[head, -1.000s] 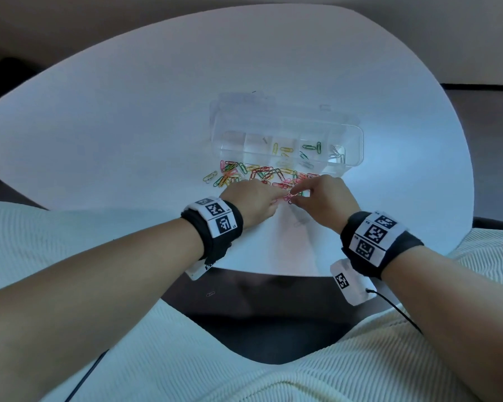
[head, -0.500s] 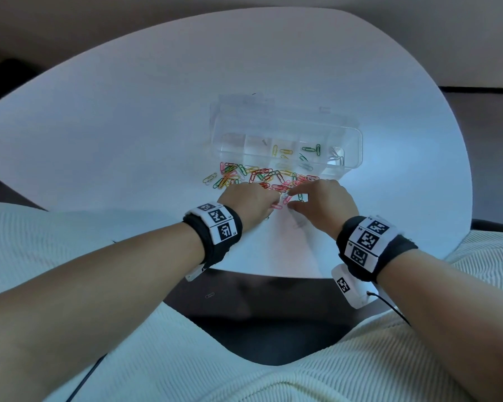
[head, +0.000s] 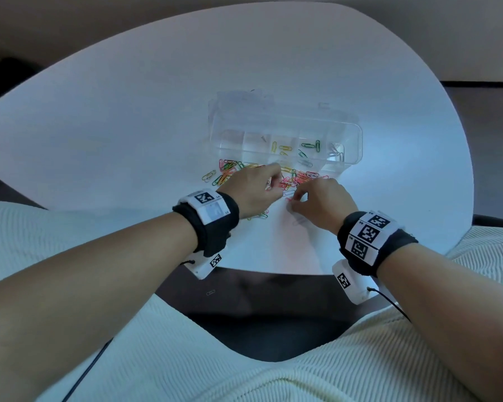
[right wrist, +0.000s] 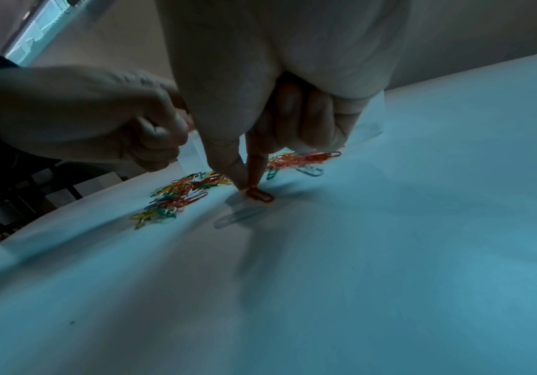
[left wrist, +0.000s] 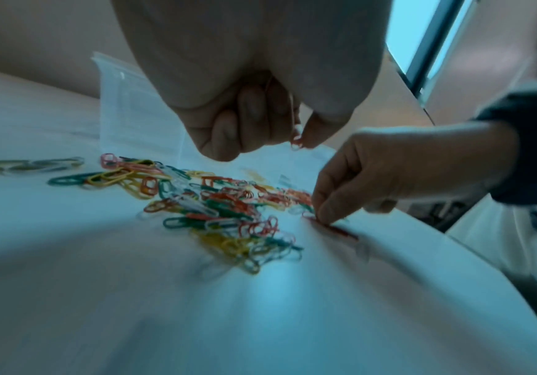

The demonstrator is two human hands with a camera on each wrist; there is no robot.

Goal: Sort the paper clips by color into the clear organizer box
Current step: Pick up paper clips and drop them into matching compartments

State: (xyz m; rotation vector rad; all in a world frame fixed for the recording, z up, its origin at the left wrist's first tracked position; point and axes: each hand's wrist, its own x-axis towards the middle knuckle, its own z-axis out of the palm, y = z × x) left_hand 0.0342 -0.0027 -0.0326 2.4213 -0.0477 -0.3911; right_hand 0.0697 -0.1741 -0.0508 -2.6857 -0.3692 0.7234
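Note:
The clear organizer box (head: 357,140) lies open at mid-table, with yellow clips (head: 282,147), green clips (head: 312,145) and pale clips (head: 337,152) in separate compartments. A pile of mixed colored paper clips (head: 233,169) (left wrist: 222,208) (right wrist: 180,195) lies just in front of it. My left hand (head: 273,185) (left wrist: 294,143) hovers over the pile, its fingers curled, and pinches a red clip (left wrist: 296,142). My right hand (head: 292,200) (right wrist: 248,186) pinches the end of another red clip (right wrist: 261,195) that lies on the table.
A pale clip (right wrist: 238,215) lies on the white table (head: 128,126) just nearer than the right fingertips. The box lid (head: 244,97) lies behind the box. One clip (head: 210,292) lies on the dark floor below the table's near edge.
The hands, joined over one clip a second ago, have parted. The left hand has moved forward over the pile; the right fingertips have come down on a red clip on the table.

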